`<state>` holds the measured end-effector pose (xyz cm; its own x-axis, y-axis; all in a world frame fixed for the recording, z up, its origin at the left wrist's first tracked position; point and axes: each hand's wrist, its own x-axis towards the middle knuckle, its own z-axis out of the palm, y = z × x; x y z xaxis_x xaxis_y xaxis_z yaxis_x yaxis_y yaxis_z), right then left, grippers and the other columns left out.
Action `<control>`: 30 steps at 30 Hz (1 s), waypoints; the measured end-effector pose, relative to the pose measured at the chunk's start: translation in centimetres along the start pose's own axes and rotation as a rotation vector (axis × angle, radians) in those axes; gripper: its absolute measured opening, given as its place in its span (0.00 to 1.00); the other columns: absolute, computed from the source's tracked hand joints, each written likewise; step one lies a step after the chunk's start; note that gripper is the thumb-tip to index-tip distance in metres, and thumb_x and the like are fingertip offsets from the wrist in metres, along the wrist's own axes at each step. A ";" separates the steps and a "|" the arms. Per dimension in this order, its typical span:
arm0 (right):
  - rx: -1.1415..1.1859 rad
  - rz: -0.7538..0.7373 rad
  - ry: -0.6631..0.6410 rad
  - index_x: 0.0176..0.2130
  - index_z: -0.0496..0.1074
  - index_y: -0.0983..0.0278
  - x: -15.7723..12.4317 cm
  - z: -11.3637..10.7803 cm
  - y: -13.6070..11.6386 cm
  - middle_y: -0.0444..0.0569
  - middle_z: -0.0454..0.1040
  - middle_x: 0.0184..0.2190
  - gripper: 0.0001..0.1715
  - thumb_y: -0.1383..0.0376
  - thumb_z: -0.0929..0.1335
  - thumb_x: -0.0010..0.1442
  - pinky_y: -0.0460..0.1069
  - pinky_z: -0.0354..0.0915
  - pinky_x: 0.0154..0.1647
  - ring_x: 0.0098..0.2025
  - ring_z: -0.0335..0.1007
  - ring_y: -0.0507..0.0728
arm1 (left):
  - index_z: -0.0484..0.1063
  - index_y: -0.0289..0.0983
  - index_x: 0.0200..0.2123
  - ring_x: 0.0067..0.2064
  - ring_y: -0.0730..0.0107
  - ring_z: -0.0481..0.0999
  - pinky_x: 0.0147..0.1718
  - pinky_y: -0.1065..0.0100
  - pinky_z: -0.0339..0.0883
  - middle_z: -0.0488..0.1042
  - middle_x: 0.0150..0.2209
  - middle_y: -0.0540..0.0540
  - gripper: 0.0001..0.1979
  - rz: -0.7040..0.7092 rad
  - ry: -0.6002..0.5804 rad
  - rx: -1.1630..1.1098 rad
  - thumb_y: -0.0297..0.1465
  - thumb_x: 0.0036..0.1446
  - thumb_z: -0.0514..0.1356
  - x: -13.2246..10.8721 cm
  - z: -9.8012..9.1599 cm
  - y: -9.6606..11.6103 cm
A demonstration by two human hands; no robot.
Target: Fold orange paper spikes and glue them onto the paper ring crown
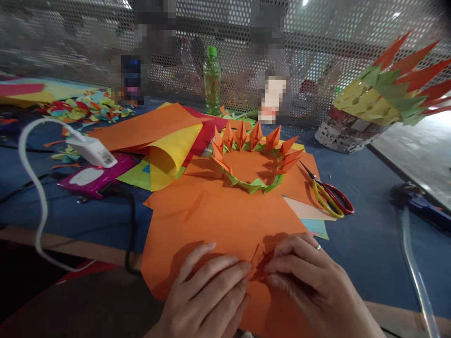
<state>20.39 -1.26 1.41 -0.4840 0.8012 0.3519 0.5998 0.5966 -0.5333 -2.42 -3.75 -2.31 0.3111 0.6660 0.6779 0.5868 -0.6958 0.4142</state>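
Note:
A small folded piece of orange paper is pinched between the thumb and fingers of my right hand, which wears a ring. My left hand lies beside it, fingers stretched out and slightly spread, with the fingertips at the piece's left edge. Under both hands are large orange sheets. Just beyond them stands a ring of folded paper, green at the base with pointed orange pieces rising around it. Part of the small folded piece is hidden by my fingers.
Scissors with red and yellow handles lie right of the ring. A magenta power strip with a white charger and cables is at left. Behind are coloured sheets, paper scraps, a green-capped bottle and a folded-paper vessel.

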 end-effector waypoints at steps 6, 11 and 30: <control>-0.081 0.004 -0.028 0.40 0.74 0.55 0.5 -0.3 -0.2 0.41 0.75 0.36 0.05 0.67 0.70 0.66 0.45 0.70 0.41 0.39 0.71 0.50 | 0.79 0.35 0.37 0.58 0.68 0.77 0.70 0.57 0.53 0.83 0.52 0.48 0.12 0.180 -0.120 0.056 0.22 0.70 0.56 0.9 -0.8 -0.8; -0.106 0.020 0.019 0.38 0.73 0.56 0.7 -0.1 -0.7 0.41 0.75 0.35 0.07 0.69 0.70 0.63 0.45 0.70 0.40 0.39 0.70 0.50 | 0.80 0.38 0.37 0.56 0.71 0.78 0.73 0.55 0.47 0.83 0.51 0.50 0.14 0.247 -0.179 0.092 0.24 0.71 0.55 2.5 -1.3 -1.7; -0.156 -0.063 -0.057 0.38 0.73 0.56 0.6 -0.2 -0.2 0.42 0.77 0.36 0.03 0.66 0.70 0.66 0.47 0.68 0.40 0.39 0.72 0.53 | 0.79 0.39 0.38 0.57 0.70 0.77 0.74 0.56 0.42 0.82 0.53 0.53 0.08 0.239 -0.276 0.009 0.28 0.68 0.59 2.9 -2.0 -2.5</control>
<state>20.09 -0.90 1.88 -0.5564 0.7608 0.3341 0.6567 0.6490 -0.3840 -4.49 -0.60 -0.14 0.6293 0.5333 0.5653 0.4796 -0.8389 0.2575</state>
